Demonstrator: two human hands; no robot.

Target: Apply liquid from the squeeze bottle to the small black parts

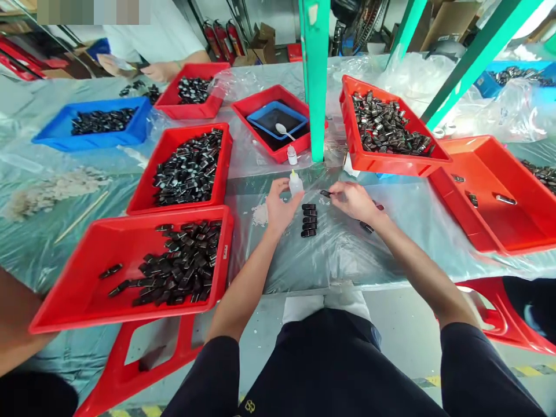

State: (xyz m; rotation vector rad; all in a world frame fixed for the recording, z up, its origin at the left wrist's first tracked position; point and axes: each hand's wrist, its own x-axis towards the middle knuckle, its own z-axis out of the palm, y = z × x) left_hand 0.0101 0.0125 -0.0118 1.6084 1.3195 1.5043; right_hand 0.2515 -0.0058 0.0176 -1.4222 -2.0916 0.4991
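Observation:
My left hand (280,204) is wrapped round a small translucent bottle (296,184) with a yellowish tip, held upright. In my right hand (353,200), a small dark part (325,193) is pinched between thumb and fingers, just to the right of the bottle. Between and below the hands, several black parts (309,220) lie stacked in a short column on the plastic-covered table. A pile of small whitish bits (260,215) rests left of my left hand. Another dark part (366,227) lies beneath my right wrist.
Red bins of dark parts stand at left (226,174) and back right (399,163). A nearly bare red bin (490,174) is at right. A green post (317,87) rises behind my hands, beside a white-capped bottle (292,155). Across the table, a person's hands (160,71) are at work.

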